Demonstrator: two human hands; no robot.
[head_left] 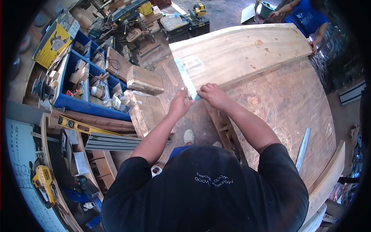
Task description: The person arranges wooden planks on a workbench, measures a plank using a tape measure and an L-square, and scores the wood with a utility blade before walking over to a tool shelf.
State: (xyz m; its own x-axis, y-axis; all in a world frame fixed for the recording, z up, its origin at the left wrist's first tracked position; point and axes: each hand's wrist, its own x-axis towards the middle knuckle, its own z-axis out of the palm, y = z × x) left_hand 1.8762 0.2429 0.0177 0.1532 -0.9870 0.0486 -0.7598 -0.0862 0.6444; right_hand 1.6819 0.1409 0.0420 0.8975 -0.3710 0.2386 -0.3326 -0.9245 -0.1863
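A metal square (185,79) lies across the near left end of a long, pale wooden slab (243,48). My left hand (181,103) is at the near end of the square, its thumb and fingers closing on the left side of the blade. On the other side, my right hand (213,95) has its fingers bent over the slab's corner, against the square's end. The slab rests on a worn round tabletop (278,96). A faint round mark shows on the wood beside the square.
Wood blocks (145,80) and a blue divided shelf (83,101) stand at the left. A yellow level (87,126) lies lower left. A metal strip (303,149) rests on the tabletop. Another person (307,17) in blue touches the slab's far right end.
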